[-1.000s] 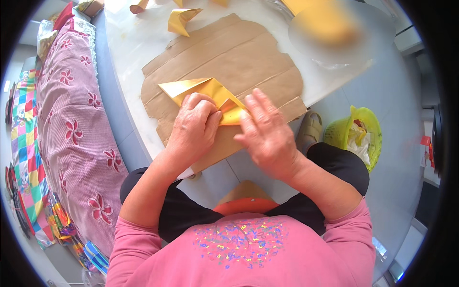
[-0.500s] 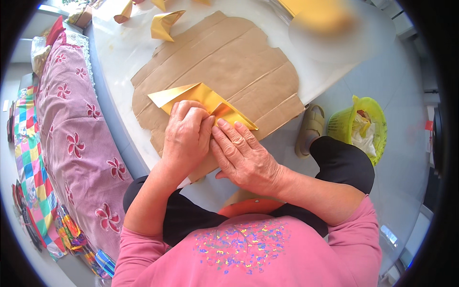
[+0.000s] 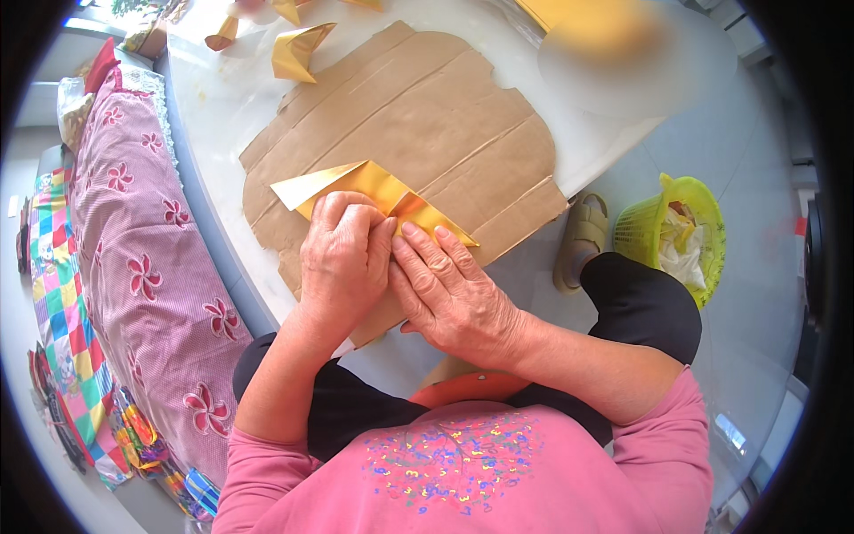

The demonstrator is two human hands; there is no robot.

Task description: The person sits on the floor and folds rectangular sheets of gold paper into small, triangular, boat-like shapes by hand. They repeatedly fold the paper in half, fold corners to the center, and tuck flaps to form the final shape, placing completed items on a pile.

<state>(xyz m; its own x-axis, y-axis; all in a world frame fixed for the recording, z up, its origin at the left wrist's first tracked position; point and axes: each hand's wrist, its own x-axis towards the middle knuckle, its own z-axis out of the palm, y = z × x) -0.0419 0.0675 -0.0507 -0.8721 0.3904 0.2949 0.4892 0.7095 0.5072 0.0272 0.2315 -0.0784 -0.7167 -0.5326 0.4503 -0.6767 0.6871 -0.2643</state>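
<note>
A folded sheet of gold paper (image 3: 378, 189) lies on a piece of brown cardboard (image 3: 427, 111), its pale pointed end to the left. My left hand (image 3: 345, 245) has its fingers curled and closed on the paper's near edge. Stretched out flat, my right hand (image 3: 449, 289) rests its fingertips on the right part of the same paper. The two hands touch at the fingers. They cover the paper's near edge, so the fold beneath them is hidden.
The cardboard lies on a white table (image 3: 227, 107). Beyond it stands a folded gold paper piece (image 3: 298, 53), with several more behind. A blurred yellow shape (image 3: 605, 36) fills the upper right. On the floor at right is a yellow-green basket (image 3: 640, 227); a pink flowered cover (image 3: 147, 231) hangs at left.
The view has shifted slightly. Both hands stay at the same gold paper in nearly the same pose; the left fingers sit a touch lower on it.
</note>
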